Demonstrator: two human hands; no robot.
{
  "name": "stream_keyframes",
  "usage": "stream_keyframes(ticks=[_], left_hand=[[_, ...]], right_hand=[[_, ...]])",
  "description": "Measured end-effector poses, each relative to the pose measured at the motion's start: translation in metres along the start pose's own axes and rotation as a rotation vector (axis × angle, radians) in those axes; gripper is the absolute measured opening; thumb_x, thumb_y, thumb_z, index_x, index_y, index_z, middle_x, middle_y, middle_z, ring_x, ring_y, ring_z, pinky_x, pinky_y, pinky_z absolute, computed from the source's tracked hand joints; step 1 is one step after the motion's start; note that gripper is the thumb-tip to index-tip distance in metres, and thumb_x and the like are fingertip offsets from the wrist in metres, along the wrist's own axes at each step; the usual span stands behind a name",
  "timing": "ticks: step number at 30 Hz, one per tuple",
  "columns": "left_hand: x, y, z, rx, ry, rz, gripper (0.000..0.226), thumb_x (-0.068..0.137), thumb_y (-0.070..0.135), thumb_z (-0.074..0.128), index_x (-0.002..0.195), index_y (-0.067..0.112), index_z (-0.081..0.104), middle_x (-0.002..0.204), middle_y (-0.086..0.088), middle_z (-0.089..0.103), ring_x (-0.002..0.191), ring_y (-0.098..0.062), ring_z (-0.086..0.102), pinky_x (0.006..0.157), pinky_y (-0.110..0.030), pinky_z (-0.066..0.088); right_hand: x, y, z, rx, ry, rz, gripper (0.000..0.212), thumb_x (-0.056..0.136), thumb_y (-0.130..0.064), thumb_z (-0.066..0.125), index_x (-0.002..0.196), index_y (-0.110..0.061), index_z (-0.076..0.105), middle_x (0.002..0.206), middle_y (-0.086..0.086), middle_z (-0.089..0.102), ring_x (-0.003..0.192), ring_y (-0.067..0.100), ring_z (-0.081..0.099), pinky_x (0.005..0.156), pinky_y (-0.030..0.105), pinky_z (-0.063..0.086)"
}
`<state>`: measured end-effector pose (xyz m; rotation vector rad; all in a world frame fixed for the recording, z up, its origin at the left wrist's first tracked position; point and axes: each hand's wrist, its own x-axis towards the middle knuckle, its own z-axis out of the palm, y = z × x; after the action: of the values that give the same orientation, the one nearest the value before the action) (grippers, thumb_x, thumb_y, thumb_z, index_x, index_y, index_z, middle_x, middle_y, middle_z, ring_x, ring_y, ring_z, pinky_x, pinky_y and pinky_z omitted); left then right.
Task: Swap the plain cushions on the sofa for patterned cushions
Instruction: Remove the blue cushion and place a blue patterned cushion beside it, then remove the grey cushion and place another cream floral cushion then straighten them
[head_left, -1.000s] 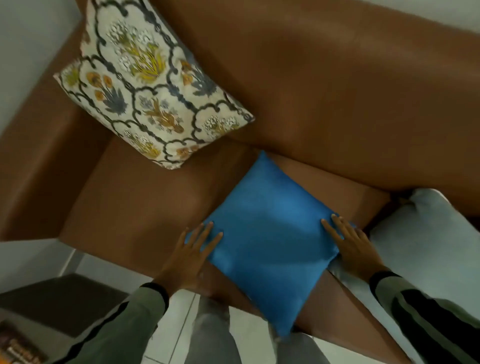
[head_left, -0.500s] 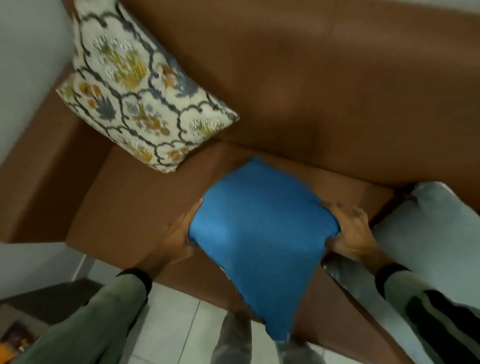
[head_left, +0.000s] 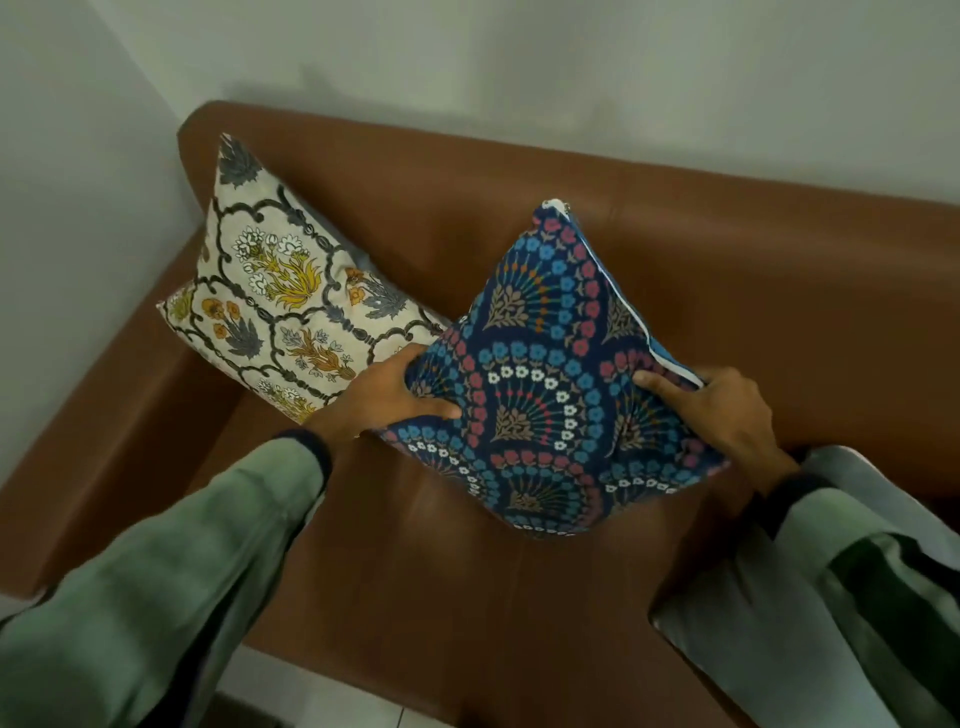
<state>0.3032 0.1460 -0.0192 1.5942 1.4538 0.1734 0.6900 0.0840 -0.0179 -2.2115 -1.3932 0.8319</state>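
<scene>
Both hands (head_left: 387, 397) gripping navy patterned cushion (head_left: 550, 379), seemingly above sofa (head_left: 727, 291).

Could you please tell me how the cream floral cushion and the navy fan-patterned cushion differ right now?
The cream floral cushion leans untouched against the brown sofa's backrest corner; the navy fan-patterned cushion is gripped by the left hand and right hand. Cream shows yellow, grey flowers; navy shows blue, pink ones. Both are square and stand on a corner.

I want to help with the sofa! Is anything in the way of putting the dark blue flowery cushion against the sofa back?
Nothing visible. The left hand and right hand hold the blue patterned cushion before a bare backrest; the cream floral cushion sits beside it.
</scene>
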Motion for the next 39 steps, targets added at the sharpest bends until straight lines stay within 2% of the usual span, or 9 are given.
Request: stream_keyframes(ticks=[6,9,12,17,20,26,30,34,39], left_hand=[[0.031,0.000,0.019,-0.002,0.016,0.052,0.057,0.083,0.042,0.073,0.131,0.023,0.046,0.136,-0.006,0.058,0.124,-0.029,0.056,0.101,-0.053,0.048],[0.026,-0.002,0.028,0.042,0.179,0.146,0.057,0.087,0.041,0.070,0.135,0.024,0.045,0.140,-0.004,0.056,0.129,-0.026,0.053,0.104,-0.047,0.047],[0.030,0.002,0.025,0.021,0.320,0.240,0.060,0.087,0.044,0.069,0.138,0.024,0.043,0.135,-0.010,0.061,0.124,-0.026,0.058,0.102,-0.046,0.048],[0.043,-0.004,0.029,0.533,0.351,0.198,0.057,0.098,0.054,0.043,0.149,0.030,0.035,0.141,-0.008,0.055,0.129,-0.031,0.046,0.107,-0.054,0.025],[0.031,-0.013,0.050,0.565,0.326,0.192,0.059,0.101,0.054,0.032,0.154,0.028,0.025,0.155,-0.008,0.037,0.142,-0.029,0.030,0.112,-0.054,0.020],[-0.010,-0.004,0.106,0.669,0.569,0.376,0.055,0.101,0.045,0.036,0.151,0.023,0.029,0.159,-0.009,0.030,0.147,-0.026,0.025,0.117,-0.055,0.015],[-0.030,0.023,0.182,0.730,0.402,0.519,0.055,0.101,0.040,0.046,0.151,0.021,0.032,0.158,-0.012,0.033,0.145,-0.030,0.029,0.116,-0.060,0.019],[-0.046,0.060,0.276,0.781,0.137,0.539,0.062,0.097,0.047,0.052,0.151,0.023,0.033,0.158,-0.012,0.033,0.145,-0.033,0.031,0.112,-0.064,0.026],[-0.069,0.081,0.388,0.806,-0.156,0.603,0.084,0.067,0.041,0.080,0.143,0.026,0.049,0.149,-0.013,0.049,0.134,-0.036,0.048,0.096,-0.062,0.048]], right_hand=[[0.007,0.003,0.024,0.063,0.032,0.064,0.068,0.058,-0.090,0.055,0.082,-0.029,0.076,0.078,0.000,0.075,0.074,0.023,0.069,0.068,0.042,0.057],[0.001,0.011,0.031,0.155,0.126,0.056,0.058,0.059,-0.088,0.055,0.063,-0.032,0.071,0.066,-0.012,0.070,0.067,0.013,0.068,0.059,0.034,0.053],[0.008,0.019,0.033,0.216,0.136,0.072,0.062,0.061,-0.084,0.058,0.060,-0.024,0.072,0.065,-0.006,0.073,0.064,0.015,0.070,0.064,0.039,0.058],[0.031,0.026,0.040,0.155,0.014,0.047,0.046,0.085,-0.061,0.058,0.098,-0.021,0.076,0.101,0.005,0.076,0.098,0.024,0.069,0.087,0.034,0.053],[0.030,0.031,0.044,0.129,-0.014,0.005,0.045,0.093,-0.055,0.052,0.115,-0.019,0.069,0.118,0.008,0.070,0.111,0.029,0.063,0.093,0.037,0.048],[0.008,0.082,0.026,-0.092,0.091,-0.037,0.056,0.098,-0.055,0.037,0.138,-0.018,0.047,0.135,0.016,0.059,0.124,0.040,0.051,0.102,0.058,0.041],[-0.020,0.142,-0.010,-0.247,-0.017,-0.048,0.047,0.097,-0.042,0.049,0.130,-0.009,0.050,0.124,0.026,0.061,0.115,0.044,0.053,0.096,0.058,0.043],[-0.046,0.217,-0.069,-0.418,-0.187,-0.070,0.064,0.085,-0.009,0.064,0.145,-0.008,0.042,0.141,0.024,0.052,0.127,0.043,0.048,0.103,0.053,0.041],[-0.079,0.311,-0.143,-0.698,-0.173,-0.083,0.060,0.086,-0.010,0.058,0.144,-0.013,0.044,0.148,0.019,0.045,0.134,0.037,0.042,0.101,0.048,0.035]])
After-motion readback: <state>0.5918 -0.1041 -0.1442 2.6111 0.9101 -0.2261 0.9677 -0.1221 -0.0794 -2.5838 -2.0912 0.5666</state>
